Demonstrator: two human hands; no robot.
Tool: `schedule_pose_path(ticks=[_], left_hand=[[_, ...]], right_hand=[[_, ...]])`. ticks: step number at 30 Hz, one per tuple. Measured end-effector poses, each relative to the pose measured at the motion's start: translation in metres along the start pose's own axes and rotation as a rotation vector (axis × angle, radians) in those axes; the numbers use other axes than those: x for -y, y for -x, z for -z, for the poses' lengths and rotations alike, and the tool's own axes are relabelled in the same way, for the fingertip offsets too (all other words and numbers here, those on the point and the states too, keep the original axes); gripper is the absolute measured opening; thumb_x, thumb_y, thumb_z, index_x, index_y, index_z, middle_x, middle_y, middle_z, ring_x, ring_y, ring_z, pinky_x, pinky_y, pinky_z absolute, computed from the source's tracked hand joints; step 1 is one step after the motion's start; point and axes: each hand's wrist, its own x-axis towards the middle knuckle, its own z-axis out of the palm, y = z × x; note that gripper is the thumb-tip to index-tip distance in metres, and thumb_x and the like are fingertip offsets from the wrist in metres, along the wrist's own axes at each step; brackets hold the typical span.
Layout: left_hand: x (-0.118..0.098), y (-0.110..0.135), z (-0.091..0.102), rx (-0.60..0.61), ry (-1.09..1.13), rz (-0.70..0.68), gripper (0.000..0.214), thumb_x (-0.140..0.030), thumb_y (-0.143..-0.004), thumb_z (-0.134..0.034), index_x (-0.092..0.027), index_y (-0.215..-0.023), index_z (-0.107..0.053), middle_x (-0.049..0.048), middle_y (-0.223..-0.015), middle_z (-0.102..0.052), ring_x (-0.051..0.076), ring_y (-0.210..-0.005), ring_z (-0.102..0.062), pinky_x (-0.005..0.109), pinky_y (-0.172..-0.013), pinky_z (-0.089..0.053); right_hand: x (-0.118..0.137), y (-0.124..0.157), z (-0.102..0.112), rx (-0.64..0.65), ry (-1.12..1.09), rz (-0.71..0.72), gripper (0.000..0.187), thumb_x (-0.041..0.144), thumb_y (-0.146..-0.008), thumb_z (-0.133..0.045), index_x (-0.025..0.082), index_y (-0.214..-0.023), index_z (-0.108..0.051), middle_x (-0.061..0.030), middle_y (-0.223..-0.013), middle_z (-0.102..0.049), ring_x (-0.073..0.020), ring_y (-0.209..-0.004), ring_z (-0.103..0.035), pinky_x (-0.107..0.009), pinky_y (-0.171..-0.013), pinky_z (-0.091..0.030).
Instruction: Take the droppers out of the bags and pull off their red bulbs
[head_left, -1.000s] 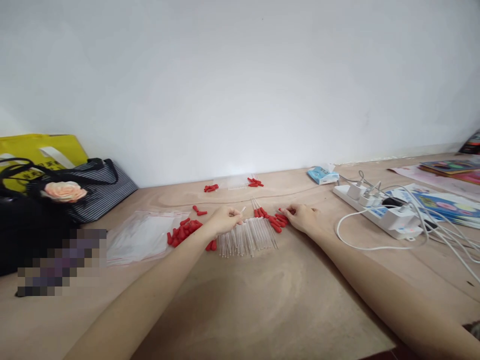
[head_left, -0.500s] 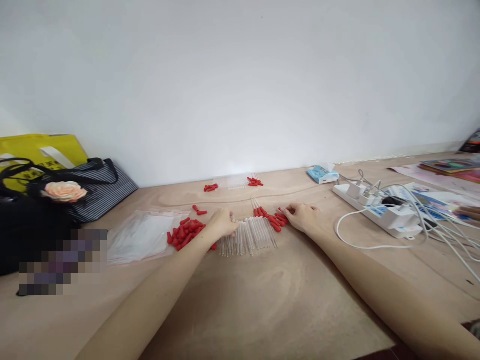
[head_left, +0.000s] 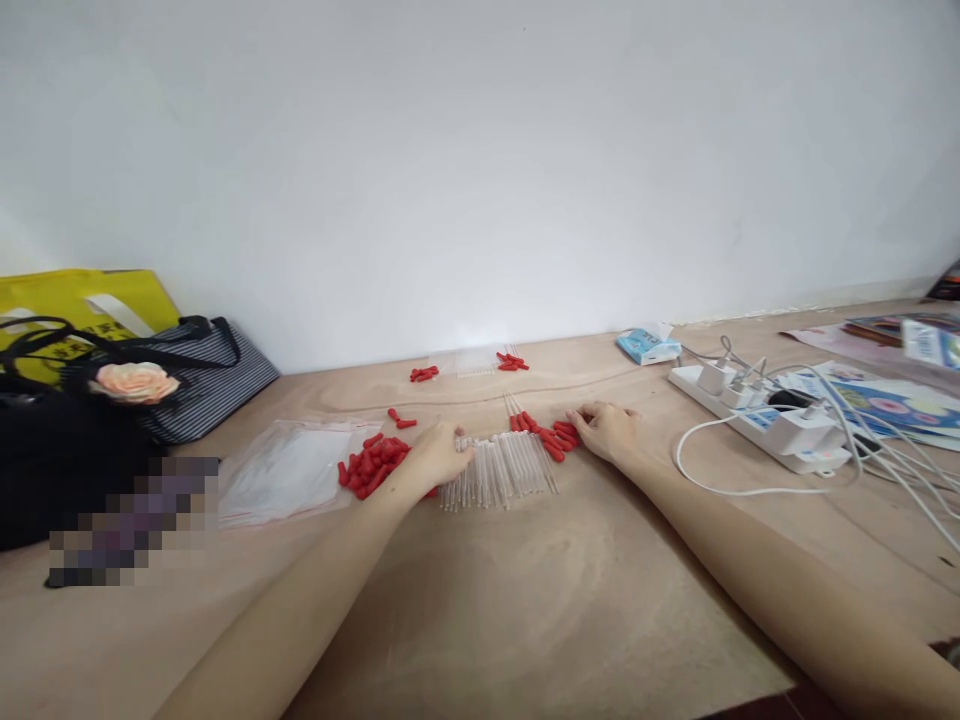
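Glass dropper tubes [head_left: 499, 470] lie side by side in a row on the wooden table. My left hand [head_left: 442, 452] hovers at the row's left end, thumb and forefinger apart, with nothing visible between them. Beside and partly behind it is a pile of red rubber bulbs [head_left: 373, 465]. My right hand [head_left: 609, 430] rests to the right of several assembled droppers with red bulbs [head_left: 553, 440]. Its fingers are loosely bent, with their tips close to the bulbs. I see nothing held in that hand.
Clear zip bags [head_left: 289, 470] lie to the left, near dark and striped bags [head_left: 210, 375]. Against the wall is a small bag with red-bulbed droppers [head_left: 512, 362]. A tissue pack [head_left: 646, 345] and a power strip [head_left: 757, 425] with trailing cables are on the right, alongside printed papers [head_left: 892, 400].
My left thumb and forefinger have spread a little. My right fingertips have drawn slightly off the bulbs. At the far right, another hand has left view and the papers have shifted.
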Motion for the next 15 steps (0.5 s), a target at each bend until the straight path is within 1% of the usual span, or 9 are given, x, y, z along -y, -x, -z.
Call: schedule_pose_path(ticks=[2,3,5,6,8,9,11,13,15], left_hand=[[0.005,0.010,0.000,-0.096,-0.010,-0.093,0.031,-0.032,-0.072,-0.054,-0.015,-0.098,-0.058,-0.0014,-0.055,-0.057,0.016,-0.058,-0.057,0.025,-0.056,-0.039],[0.009,0.015,0.000,-0.174,-0.016,-0.164,0.029,-0.033,-0.075,-0.051,-0.016,-0.097,-0.058,-0.0019,-0.056,-0.056,0.015,-0.058,-0.056,0.025,-0.057,-0.039],[0.023,0.027,-0.002,-0.377,-0.032,-0.337,0.026,-0.033,-0.078,-0.047,-0.017,-0.096,-0.058,-0.0026,-0.056,-0.055,0.014,-0.056,-0.054,0.025,-0.057,-0.040],[0.031,0.032,-0.003,-0.486,-0.038,-0.428,0.023,-0.031,-0.079,-0.047,-0.017,-0.094,-0.058,-0.0016,-0.059,-0.056,0.014,-0.059,-0.054,0.026,-0.060,-0.041],[0.045,0.040,-0.005,-0.624,-0.054,-0.559,0.018,-0.027,-0.079,-0.050,-0.017,-0.090,-0.059,0.0006,-0.065,-0.059,0.015,-0.067,-0.054,0.028,-0.067,-0.043],[0.050,0.042,-0.006,-0.661,-0.052,-0.591,0.017,-0.025,-0.078,-0.050,-0.016,-0.089,-0.059,0.0014,-0.067,-0.060,0.016,-0.069,-0.054,0.029,-0.069,-0.043],[0.057,0.044,-0.006,-0.689,-0.036,-0.603,0.014,-0.022,-0.078,-0.050,-0.016,-0.087,-0.059,0.0025,-0.069,-0.061,0.016,-0.071,-0.053,0.030,-0.071,-0.043],[0.059,0.043,-0.006,-0.685,-0.019,-0.604,0.013,-0.021,-0.079,-0.049,-0.016,-0.086,-0.059,0.0031,-0.071,-0.061,0.016,-0.072,-0.054,0.031,-0.071,-0.043],[0.059,0.042,-0.006,-0.667,-0.016,-0.621,0.012,-0.020,-0.079,-0.049,-0.016,-0.084,-0.059,0.0036,-0.074,-0.062,0.017,-0.074,-0.054,0.031,-0.072,-0.043]], right_hand=[[0.000,0.001,0.001,-0.001,-0.012,-0.014,0.028,0.039,-0.081,-0.042,0.024,-0.078,-0.065,-0.0031,-0.086,-0.067,-0.0212,-0.089,-0.057,-0.038,-0.083,-0.028],[0.000,0.000,0.002,0.002,-0.020,-0.022,0.027,0.038,-0.081,-0.042,0.024,-0.080,-0.065,-0.0028,-0.087,-0.067,-0.0205,-0.088,-0.057,-0.038,-0.082,-0.028],[0.003,-0.002,0.004,0.013,-0.037,-0.044,0.028,0.037,-0.082,-0.041,0.024,-0.085,-0.065,-0.0024,-0.088,-0.067,-0.0186,-0.086,-0.058,-0.035,-0.080,-0.031],[0.005,-0.004,0.005,0.023,-0.043,-0.054,0.028,0.037,-0.082,-0.040,0.024,-0.087,-0.064,-0.0023,-0.089,-0.067,-0.0179,-0.085,-0.058,-0.034,-0.079,-0.032],[0.013,-0.011,0.007,0.059,-0.052,-0.063,0.028,0.038,-0.082,-0.040,0.024,-0.088,-0.064,-0.0022,-0.088,-0.067,-0.0173,-0.084,-0.059,-0.031,-0.074,-0.035],[0.018,-0.016,0.007,0.088,-0.053,-0.061,0.027,0.038,-0.080,-0.042,0.023,-0.086,-0.064,-0.0023,-0.086,-0.067,-0.0173,-0.083,-0.059,-0.029,-0.071,-0.036],[0.032,-0.027,0.007,0.171,-0.049,-0.052,0.024,0.038,-0.076,-0.048,0.021,-0.079,-0.065,-0.0031,-0.079,-0.067,-0.0170,-0.075,-0.060,-0.026,-0.062,-0.037],[0.047,-0.038,0.005,0.259,-0.030,-0.056,0.022,0.037,-0.071,-0.055,0.018,-0.072,-0.066,-0.0050,-0.070,-0.067,-0.0174,-0.065,-0.060,-0.025,-0.055,-0.037],[0.061,-0.047,0.001,0.331,0.002,-0.075,0.019,0.033,-0.065,-0.061,0.015,-0.067,-0.066,-0.0072,-0.064,-0.065,-0.0191,-0.061,-0.060,-0.026,-0.051,-0.037]])
